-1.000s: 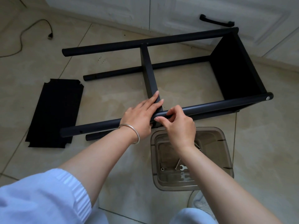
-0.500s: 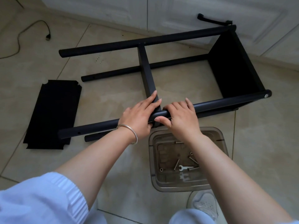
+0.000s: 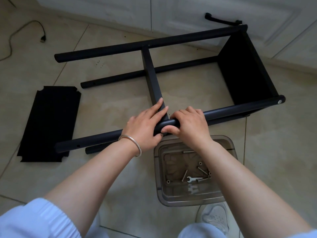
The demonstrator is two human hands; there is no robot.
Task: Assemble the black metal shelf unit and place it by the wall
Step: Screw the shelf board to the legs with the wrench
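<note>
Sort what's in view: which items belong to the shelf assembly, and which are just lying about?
Job in hand:
- shelf frame, lying on its side
- near pole, gripped by the right hand
- middle shelf, under the left hand
- loose shelf panel on the floor
- clear tub holding bolts and a wrench

Lying about:
- cable
- cabinet handle

Hands we see: two, left hand (image 3: 145, 124), right hand (image 3: 190, 126)
Black poles (image 3: 240, 107): four
Shelf panels (image 3: 49, 122): three
Wrenches (image 3: 193, 179): one
Clear bins (image 3: 229, 148): one
</note>
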